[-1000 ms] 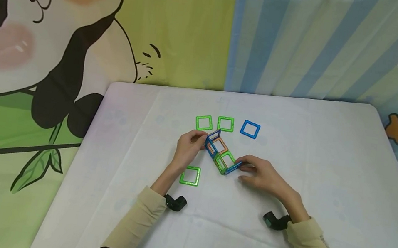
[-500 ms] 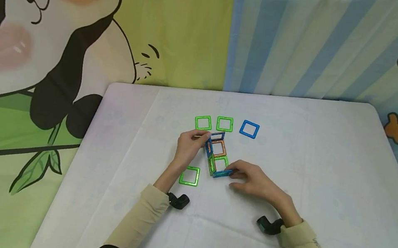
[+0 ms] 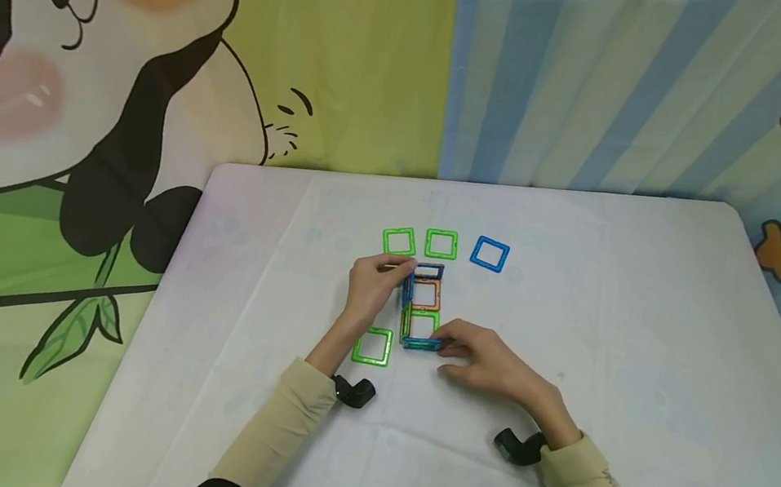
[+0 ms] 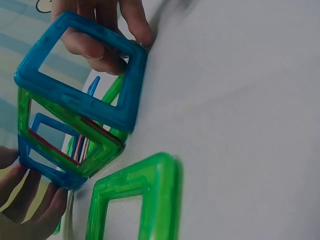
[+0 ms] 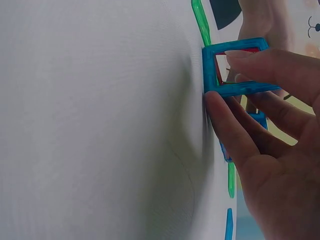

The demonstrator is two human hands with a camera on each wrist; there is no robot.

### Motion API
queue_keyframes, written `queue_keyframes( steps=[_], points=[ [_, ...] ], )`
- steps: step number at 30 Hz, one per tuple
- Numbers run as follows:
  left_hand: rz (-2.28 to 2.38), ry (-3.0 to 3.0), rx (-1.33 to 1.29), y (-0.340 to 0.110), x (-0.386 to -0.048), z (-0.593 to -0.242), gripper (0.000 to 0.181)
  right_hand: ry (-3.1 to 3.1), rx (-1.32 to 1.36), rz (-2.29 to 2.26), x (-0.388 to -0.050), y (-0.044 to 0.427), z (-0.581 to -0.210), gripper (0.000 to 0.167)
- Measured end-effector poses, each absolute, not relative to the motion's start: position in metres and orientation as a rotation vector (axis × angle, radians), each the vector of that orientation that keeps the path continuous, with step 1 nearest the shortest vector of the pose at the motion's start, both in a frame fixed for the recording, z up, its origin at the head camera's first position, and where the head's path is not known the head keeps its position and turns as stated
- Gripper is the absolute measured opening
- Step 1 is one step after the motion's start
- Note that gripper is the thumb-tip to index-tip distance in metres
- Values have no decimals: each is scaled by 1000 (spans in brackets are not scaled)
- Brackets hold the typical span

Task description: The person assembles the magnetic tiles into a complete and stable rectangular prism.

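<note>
Square see-through magnetic tiles are joined into an open box: an orange tile and a green tile lie flat, with a blue and a green tile upright along the left. A blue tile stands at the far end, and another blue tile stands at the near end. My left hand pinches the blue left wall near its far corner. At the near right corner, my right hand holds the near blue tile, its fingertips reaching over the frame. The left hand's contact is partly hidden in the head view.
Two loose green tiles, one at the back left and one beside it, lie behind the box. A loose blue tile lies at back right. Another green tile rests by my left wrist on the white table.
The box has turned clockwise from a slant until its long side points straight away from me. My right hand has moved left and nearer with its end; my left hand has barely moved.
</note>
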State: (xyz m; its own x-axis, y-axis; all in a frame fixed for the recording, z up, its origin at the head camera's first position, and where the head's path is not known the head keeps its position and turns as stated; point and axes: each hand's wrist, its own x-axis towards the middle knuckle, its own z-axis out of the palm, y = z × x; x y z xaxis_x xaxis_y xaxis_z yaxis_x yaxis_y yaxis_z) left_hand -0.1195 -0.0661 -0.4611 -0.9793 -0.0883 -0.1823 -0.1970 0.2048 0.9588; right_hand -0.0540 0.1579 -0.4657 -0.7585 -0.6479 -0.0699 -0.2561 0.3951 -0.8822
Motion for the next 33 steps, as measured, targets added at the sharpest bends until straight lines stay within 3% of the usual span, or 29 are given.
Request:
queue_keyframes(
  steps=[10,24,33],
  points=[
    [1903,2351,-321,-68,-120,-460,24,2336,-802,-1238,-59,162,-461,42],
    [1904,2315,-328,-69,-121,-461,26,2664,-681,-1169,-99,182,-449,28],
    [1900,2303,-328,-70,-122,-462,25,2877,-517,-938,-131,184,-448,37]
  ],
)
